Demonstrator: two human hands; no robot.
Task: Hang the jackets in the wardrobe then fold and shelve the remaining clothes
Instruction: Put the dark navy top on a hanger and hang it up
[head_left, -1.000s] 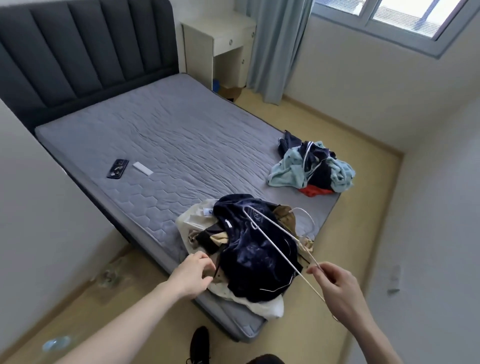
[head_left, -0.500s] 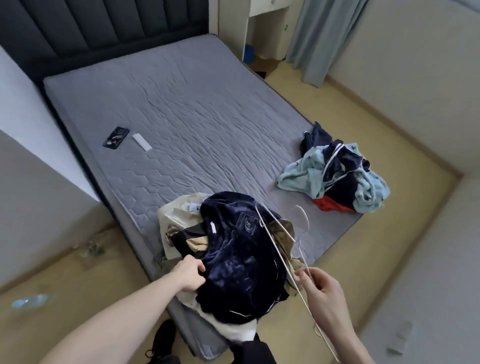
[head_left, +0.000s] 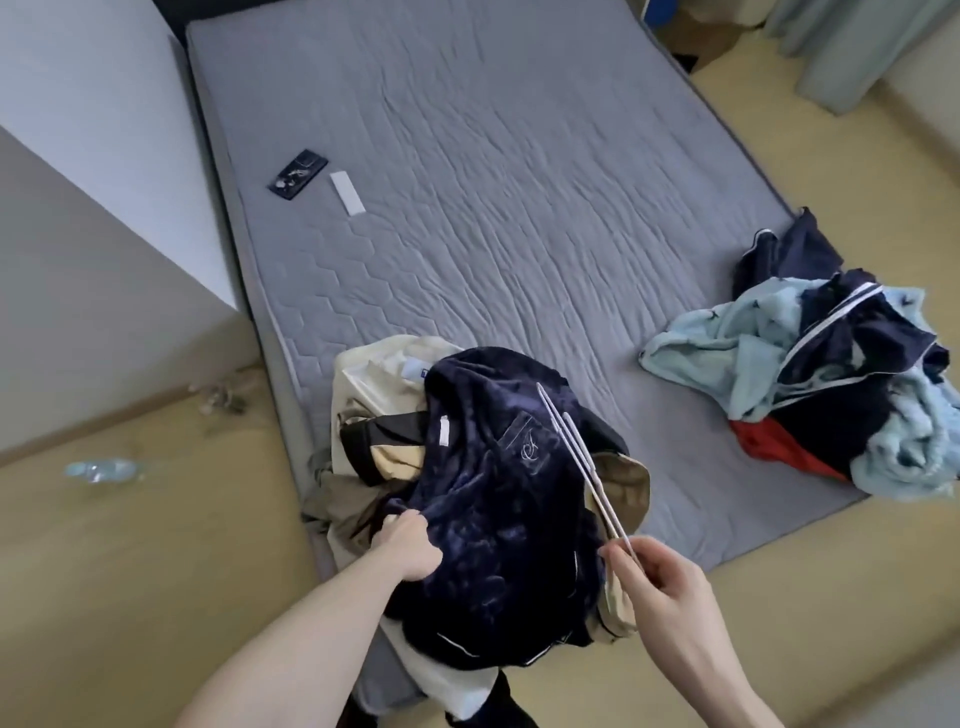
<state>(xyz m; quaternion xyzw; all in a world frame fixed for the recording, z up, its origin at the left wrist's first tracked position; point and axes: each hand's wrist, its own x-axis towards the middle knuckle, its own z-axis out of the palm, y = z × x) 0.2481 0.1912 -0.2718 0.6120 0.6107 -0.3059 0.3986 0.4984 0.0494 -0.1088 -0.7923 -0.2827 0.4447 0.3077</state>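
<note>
Left hand (head_left: 408, 545) clamped on the navy jacket (head_left: 498, 499), lower centre of frame atop the near heap on the bed (head_left: 519, 208), likely to free it. Right hand (head_left: 657, 577) pinched on white hangers (head_left: 576, 462), kept ready above the jacket for threading.

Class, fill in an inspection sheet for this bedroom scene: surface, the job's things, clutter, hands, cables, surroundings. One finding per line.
Surface: grey quilted mattress, no bedding.
Job's things: navy velvet jacket on top of beige clothes at the near corner; white wire hangers; second clothes pile at the right edge.
Clutter: phone and white strip on the mattress; plastic bottle on the floor.
Hands: left hand grips the jacket; right hand pinches the hangers.
Cables: nothing seen.
Surroundings: yellow floor, curtain.
</note>
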